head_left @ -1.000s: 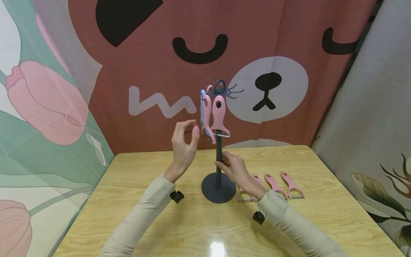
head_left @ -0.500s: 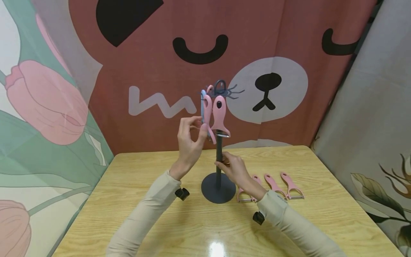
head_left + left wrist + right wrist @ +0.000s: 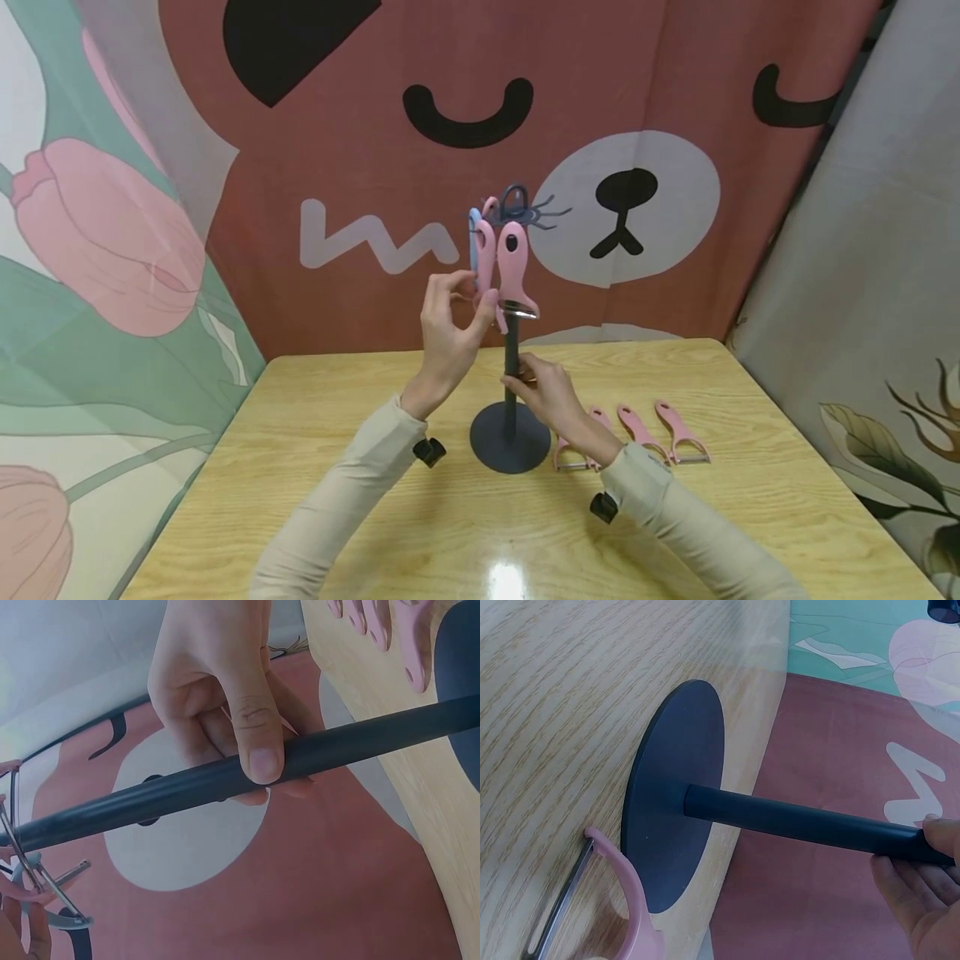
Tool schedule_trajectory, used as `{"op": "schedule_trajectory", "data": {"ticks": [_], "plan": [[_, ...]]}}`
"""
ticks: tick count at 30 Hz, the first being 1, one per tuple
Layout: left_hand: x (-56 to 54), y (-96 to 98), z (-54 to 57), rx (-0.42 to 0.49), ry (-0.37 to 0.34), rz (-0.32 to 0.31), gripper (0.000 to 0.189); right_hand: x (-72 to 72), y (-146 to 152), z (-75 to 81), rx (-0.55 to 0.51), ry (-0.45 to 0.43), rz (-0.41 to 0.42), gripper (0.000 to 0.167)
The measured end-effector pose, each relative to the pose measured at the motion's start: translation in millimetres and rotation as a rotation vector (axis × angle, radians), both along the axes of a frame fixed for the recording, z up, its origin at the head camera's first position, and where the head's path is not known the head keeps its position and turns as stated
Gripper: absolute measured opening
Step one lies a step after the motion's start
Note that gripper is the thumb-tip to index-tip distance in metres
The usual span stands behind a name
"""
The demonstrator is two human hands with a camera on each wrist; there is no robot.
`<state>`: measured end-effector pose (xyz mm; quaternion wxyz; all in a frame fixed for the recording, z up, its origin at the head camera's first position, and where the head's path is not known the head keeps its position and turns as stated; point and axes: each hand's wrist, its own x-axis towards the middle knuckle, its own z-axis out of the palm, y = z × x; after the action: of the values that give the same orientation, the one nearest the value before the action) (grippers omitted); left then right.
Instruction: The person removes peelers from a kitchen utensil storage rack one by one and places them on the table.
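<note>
A dark stand with a round base [image 3: 498, 454], an upright pole [image 3: 512, 337] and a top of several hooks [image 3: 538, 218] stands on the table. My left hand [image 3: 448, 337] pinches the lower part of a pink peeler [image 3: 486, 250] hanging from the left hooks. Facing forward beside it hangs another pink peeler [image 3: 513, 262]. A blue peeler [image 3: 474, 229] hangs behind, partly covered. My right hand [image 3: 551, 393] grips the pole partway up; in the left wrist view its thumb [image 3: 262, 761] lies across the pole.
Several pink peelers [image 3: 681, 433] lie in a row on the wooden table [image 3: 300, 467] to the right of the base, some partly hidden by the right forearm. A printed cloth [image 3: 337, 308] hangs behind the table.
My left hand has moved right from beside the stand and taken hold of the hanging pink peeler, which has shifted slightly to the right. My right hand stays on the pole.
</note>
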<state>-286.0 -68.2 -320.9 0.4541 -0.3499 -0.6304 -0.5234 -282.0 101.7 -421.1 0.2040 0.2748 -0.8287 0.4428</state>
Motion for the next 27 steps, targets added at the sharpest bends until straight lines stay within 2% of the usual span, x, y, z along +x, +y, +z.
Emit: {"op": "schedule_trajectory", "data": {"ticks": [4,10,13,15,22,27], "plan": [[4.0,1.8,3.3,0.001,0.014,0.028,0.03,-0.1,-1,-0.7,0.002,-0.008,0.002,0.019],[23.0,4.8,17.7,0.005,0.015,0.056,0.024,0.1,-1,0.0,-0.002,-0.015,0.003,0.018],[23.9,4.9,17.6,-0.002,0.008,0.075,0.02,0.5,0,0.1,-0.002,-0.01,0.006,0.018],[22.1,4.9,16.3,-0.006,0.01,0.077,0.019,0.6,0,-0.2,0.001,-0.01,0.005,0.018],[0.3,1.9,0.0,-0.001,0.009,0.068,0.023,0.7,0,-0.4,0.01,-0.014,0.001,0.018],[-4.1,-1.6,-3.4,-0.012,-0.002,0.085,0.021,1.0,0,0.3,0.009,-0.016,-0.001,0.018]]}}
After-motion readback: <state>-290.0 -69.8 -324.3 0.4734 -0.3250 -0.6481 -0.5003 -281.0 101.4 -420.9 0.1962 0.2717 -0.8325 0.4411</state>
